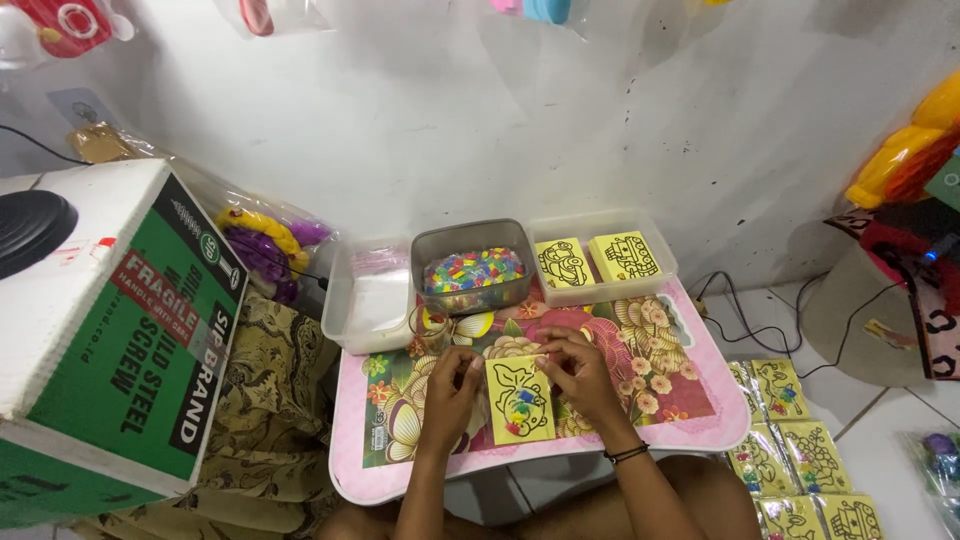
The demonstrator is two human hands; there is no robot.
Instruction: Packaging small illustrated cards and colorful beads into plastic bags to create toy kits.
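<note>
- The empty clear plastic tub (pixel 367 297) stands at the far left of the small pink floral lap table (pixel 700 425), near the left hand, so it seems kept ready.
- The grey plastic tub of small coloured pieces (pixel 472 270) is just behind the hands, easy to reach.
- The left hand (pixel 450 385) touches the left edge of the yellow rectangular card with a black fish outline (pixel 519 399), fingers curled and nearly closed, steadying it flat.
- The card lies in the middle of the table, between both hands.
- The right hand (pixel 580 372) pinches the top right corner of the card; fingers bent close together.
- The clear tub with two yellow picture cards (pixel 655 232) is behind.
</note>
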